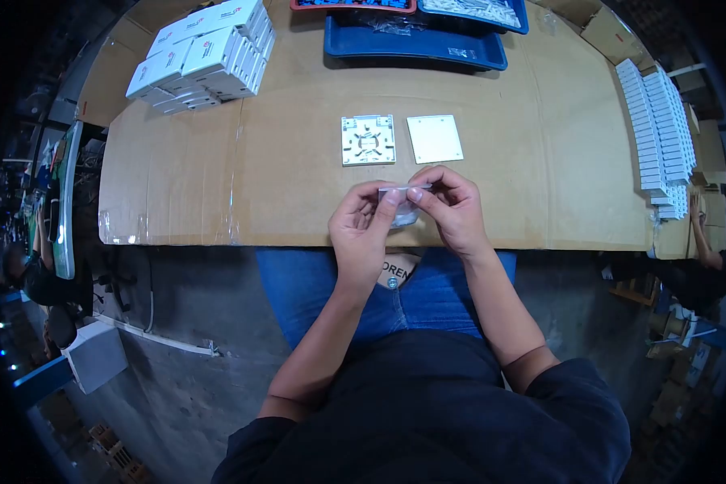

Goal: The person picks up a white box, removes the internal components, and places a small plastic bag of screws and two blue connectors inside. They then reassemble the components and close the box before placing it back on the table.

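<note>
Between both hands, close to the table's front edge, is a small clear plastic bag (pixel 405 214). My left hand (pixel 361 228) pinches its upper left side between thumb and fingers. At its upper right, my right hand (pixel 453 208) pinches the same bag. What lies inside the bag is too small to make out. Just beyond my hands, a white plastic box base (pixel 368 140) lies with its moulded inner side up. To its right rests a flat white cover (pixel 436 138) with small holes near its corners.
White boxes (pixel 206 52) are stacked at the back left of the cardboard-covered table (pixel 290 177). A blue tray (pixel 415 50) stands at the back, with red and blue trays of small parts behind it. Stacked white pieces (pixel 657 133) line the right edge. Other people are at both sides.
</note>
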The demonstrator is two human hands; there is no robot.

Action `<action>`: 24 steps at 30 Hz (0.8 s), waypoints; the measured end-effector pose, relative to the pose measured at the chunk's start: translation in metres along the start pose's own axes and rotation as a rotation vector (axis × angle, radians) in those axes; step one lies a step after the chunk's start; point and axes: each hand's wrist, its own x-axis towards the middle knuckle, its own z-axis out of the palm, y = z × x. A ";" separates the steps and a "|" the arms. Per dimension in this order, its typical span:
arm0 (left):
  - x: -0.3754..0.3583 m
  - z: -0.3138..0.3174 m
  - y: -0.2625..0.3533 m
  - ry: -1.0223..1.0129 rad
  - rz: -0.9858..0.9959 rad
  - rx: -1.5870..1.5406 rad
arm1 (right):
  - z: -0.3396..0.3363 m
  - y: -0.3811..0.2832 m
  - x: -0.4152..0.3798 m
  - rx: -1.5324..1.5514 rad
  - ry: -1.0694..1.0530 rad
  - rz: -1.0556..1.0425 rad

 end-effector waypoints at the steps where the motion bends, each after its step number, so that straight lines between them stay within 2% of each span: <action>1: 0.001 0.000 0.001 0.026 0.029 -0.014 | 0.000 0.000 0.000 0.000 0.031 0.037; 8: 0.002 -0.002 0.005 0.062 0.018 0.038 | -0.005 0.004 0.002 0.075 0.046 0.027; 17: 0.006 -0.012 -0.001 -0.004 0.096 0.198 | -0.013 0.005 0.004 -0.027 0.001 -0.035; 20: 0.006 -0.008 -0.001 0.018 0.033 0.093 | -0.012 0.007 0.004 -0.016 0.007 -0.040; 24: 0.005 -0.007 0.001 0.019 0.022 0.060 | -0.005 0.001 0.004 0.036 0.070 0.058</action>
